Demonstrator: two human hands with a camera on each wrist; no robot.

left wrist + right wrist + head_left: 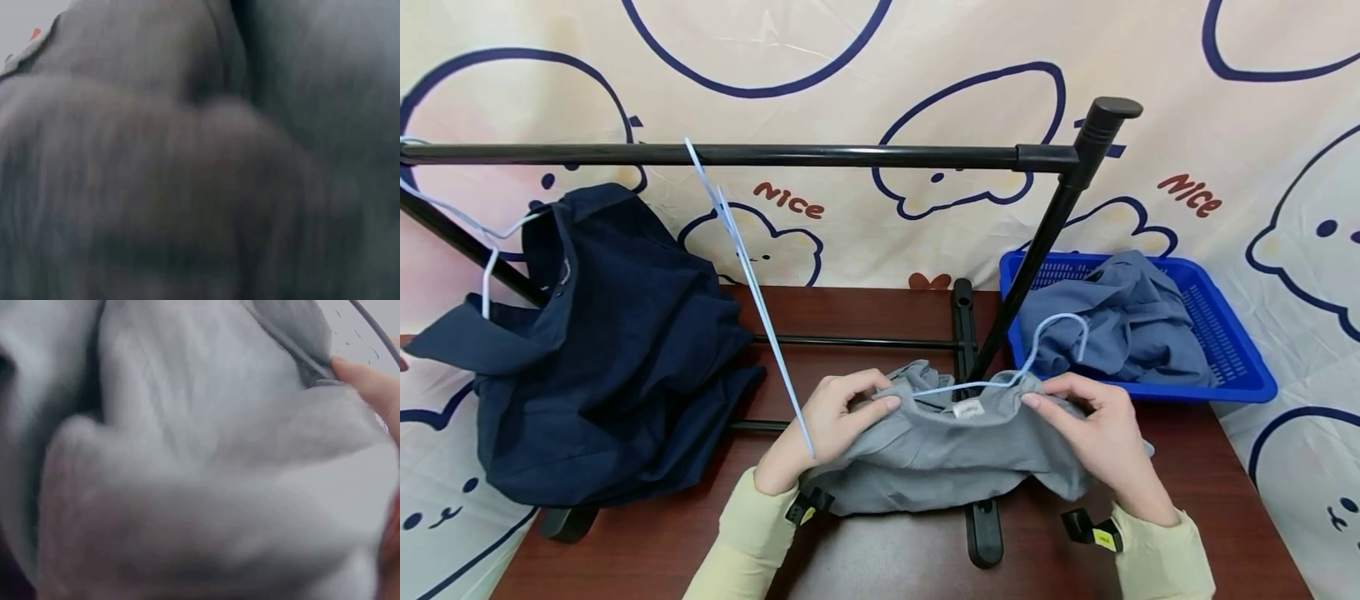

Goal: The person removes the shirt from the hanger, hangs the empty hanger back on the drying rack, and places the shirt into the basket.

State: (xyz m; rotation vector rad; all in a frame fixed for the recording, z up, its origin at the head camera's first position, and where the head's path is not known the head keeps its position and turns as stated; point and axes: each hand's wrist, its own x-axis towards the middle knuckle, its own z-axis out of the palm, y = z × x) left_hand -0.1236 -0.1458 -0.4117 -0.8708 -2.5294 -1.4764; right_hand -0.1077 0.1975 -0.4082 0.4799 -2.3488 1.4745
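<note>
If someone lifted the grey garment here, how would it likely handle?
The grey garment would probably hang floppy, since its cloth sags in folds below the left hand and right hand. It seems unlikely to break, being soft, creased fabric. The light blue hanger in its neck opening might slip or swivel.

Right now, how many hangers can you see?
3: a first hanger in the navy shirt, a second hanger bare on the black rail, a third hanger in the grey shirt. More could hide under the cloth in the blue basket.
</note>
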